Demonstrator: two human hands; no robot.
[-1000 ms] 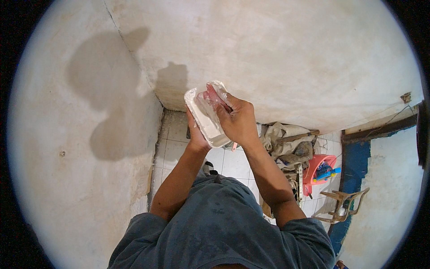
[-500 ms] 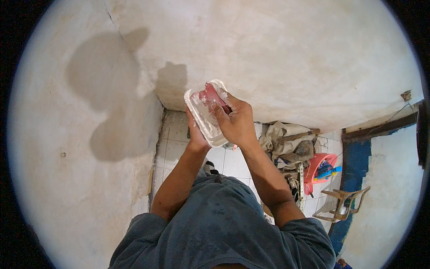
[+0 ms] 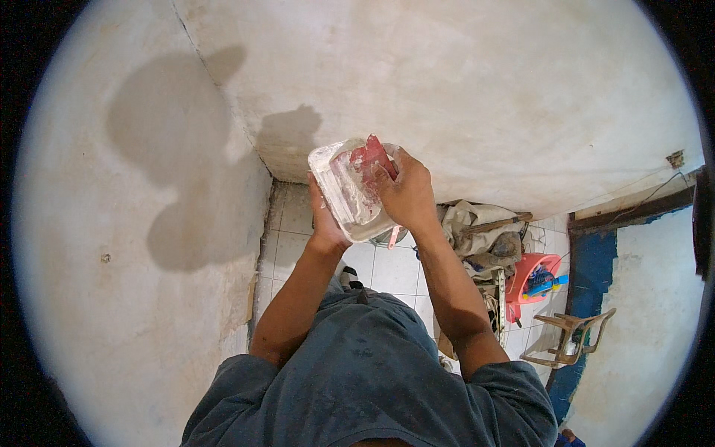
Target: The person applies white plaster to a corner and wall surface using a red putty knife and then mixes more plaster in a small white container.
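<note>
My left hand is wrapped round the left side of a clear, shallow plastic tub, tilted and smeared with whitish putty. Its fingers go partly out of sight under the tub. In my right hand is a red putty scraper, gripped between thumb and fingers. The scraper's blade lies over the tub's inside, with white paste on it. Both hands are held up in front of my body, close to the wall corner.
Pale plastered walls meet at a corner on the left. On the tiled floor to the right lie a crumpled beige sack, a pink basin with blue items in it, and a small brown stool. A blue-painted strip edges the right wall.
My right hand and the scraper have shifted a little to the right across the tub, baring more of the putty inside. The left hand with the tub has barely moved.
</note>
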